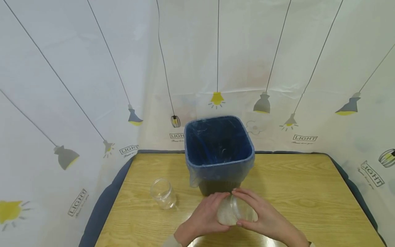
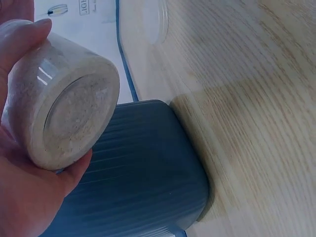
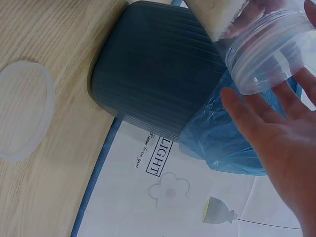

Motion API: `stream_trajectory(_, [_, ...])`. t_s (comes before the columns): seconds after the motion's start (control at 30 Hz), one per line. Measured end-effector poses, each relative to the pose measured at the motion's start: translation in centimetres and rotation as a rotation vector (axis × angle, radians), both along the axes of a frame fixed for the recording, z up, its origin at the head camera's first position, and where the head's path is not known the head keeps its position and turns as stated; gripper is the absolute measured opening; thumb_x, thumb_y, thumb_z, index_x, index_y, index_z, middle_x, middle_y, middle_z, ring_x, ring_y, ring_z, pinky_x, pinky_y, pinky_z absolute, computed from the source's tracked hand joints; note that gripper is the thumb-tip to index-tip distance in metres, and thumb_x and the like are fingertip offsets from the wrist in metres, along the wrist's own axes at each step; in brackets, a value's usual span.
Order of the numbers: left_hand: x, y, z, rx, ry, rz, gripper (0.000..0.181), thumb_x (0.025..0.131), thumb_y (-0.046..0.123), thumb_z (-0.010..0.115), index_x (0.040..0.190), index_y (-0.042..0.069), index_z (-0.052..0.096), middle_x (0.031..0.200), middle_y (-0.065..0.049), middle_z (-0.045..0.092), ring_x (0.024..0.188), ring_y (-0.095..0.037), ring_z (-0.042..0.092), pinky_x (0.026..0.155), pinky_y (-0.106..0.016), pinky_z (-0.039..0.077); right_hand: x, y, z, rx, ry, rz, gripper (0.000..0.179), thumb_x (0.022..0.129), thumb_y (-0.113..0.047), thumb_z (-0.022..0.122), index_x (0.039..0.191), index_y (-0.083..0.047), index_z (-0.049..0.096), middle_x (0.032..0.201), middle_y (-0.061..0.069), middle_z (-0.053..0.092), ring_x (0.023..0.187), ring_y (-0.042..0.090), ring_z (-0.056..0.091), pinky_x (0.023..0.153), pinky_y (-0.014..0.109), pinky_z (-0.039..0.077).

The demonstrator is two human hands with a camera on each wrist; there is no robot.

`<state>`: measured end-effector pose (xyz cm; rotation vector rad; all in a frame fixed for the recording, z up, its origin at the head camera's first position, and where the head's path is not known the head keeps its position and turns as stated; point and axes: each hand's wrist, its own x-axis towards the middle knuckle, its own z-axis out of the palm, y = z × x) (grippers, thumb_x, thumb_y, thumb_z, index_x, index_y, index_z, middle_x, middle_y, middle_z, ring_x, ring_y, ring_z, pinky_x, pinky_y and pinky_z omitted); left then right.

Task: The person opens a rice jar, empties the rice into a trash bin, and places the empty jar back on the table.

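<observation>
A clear jar with pale powdery contents is held tilted on its side between both hands, in front of the bin. My left hand grips the filled end with thumb and fingers; its round base faces the left wrist camera. My right hand has its thumb and fingers curved round the clear, ringed end. Beyond the hands stands a dark blue bin lined with a blue plastic bag. Part of the jar is hidden behind the fingers.
A clear, empty-looking container stands on the wooden table to the left of the bin. A round translucent lid lies on the tabletop in the right wrist view. A lamp-printed curtain hangs behind the table.
</observation>
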<state>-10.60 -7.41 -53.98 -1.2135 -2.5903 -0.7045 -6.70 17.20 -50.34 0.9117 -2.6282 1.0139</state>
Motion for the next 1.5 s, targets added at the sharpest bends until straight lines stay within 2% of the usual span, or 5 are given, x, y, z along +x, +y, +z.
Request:
stream_trajectory(0.13, [0.0, 0.3, -0.6, 0.019, 0.079, 0.034, 0.1, 0.057, 0.043, 0.099, 0.139, 0.007, 0.054, 0.125, -0.003, 0.065, 0.108, -0.018, 0.064, 0.092, -0.032, 0.054, 0.1, -0.2, 0.1, -0.021, -0.06, -0.046, 0.082, 0.086, -0.037, 0.085, 0.156, -0.021, 0.045, 0.157, 0.007, 0.046, 0.135, 0.031, 0.053, 0.094, 0.048, 0.055])
stream_trajectory(0.37, [0.1, 1.0, -1.9, 0.03, 0.355, 0.148, 0.099, 0.052, 0.048, 0.098, 0.133, 0.007, 0.058, 0.119, -0.005, 0.065, 0.102, -0.02, 0.065, 0.086, -0.035, 0.055, 0.0, -1.2, 0.3, -0.144, -0.386, -0.238, 0.07, 0.1, -0.041, 0.068, 0.157, -0.011, 0.04, 0.15, 0.015, 0.05, 0.121, 0.034, 0.061, 0.077, 0.03, 0.059])
stream_trajectory(0.5, [0.2, 1.2, -2.2, 0.036, 0.401, 0.181, 0.099, 0.051, 0.049, 0.097, 0.132, 0.007, 0.058, 0.121, -0.005, 0.064, 0.103, -0.02, 0.065, 0.086, -0.036, 0.055, -0.1, -1.6, 0.4, -0.191, -0.436, -0.255, 0.072, 0.098, -0.041, 0.071, 0.154, -0.004, 0.044, 0.145, 0.017, 0.054, 0.115, 0.033, 0.064, 0.072, 0.022, 0.057])
stream_trajectory(1.1, [-0.1, 0.1, -0.4, 0.047, 0.135, 0.029, 0.1, 0.056, 0.044, 0.099, 0.138, 0.007, 0.055, 0.124, -0.003, 0.065, 0.108, -0.017, 0.064, 0.092, -0.031, 0.054, 0.1, -0.4, 0.5, -0.035, -0.038, -0.057, 0.075, 0.085, -0.035, 0.086, 0.151, -0.026, 0.052, 0.148, -0.002, 0.052, 0.128, 0.024, 0.058, 0.089, 0.039, 0.057])
stream_trajectory(1.5, [-0.1, -0.2, 0.2, 0.041, 0.031, -0.009, 0.101, 0.059, 0.043, 0.098, 0.14, 0.006, 0.052, 0.129, -0.004, 0.063, 0.112, -0.018, 0.063, 0.095, -0.031, 0.053, 0.0, 0.0, 0.5, 0.001, 0.033, 0.015, 0.078, 0.084, -0.034, 0.086, 0.152, -0.021, 0.051, 0.155, -0.001, 0.048, 0.137, 0.024, 0.051, 0.095, 0.046, 0.056])
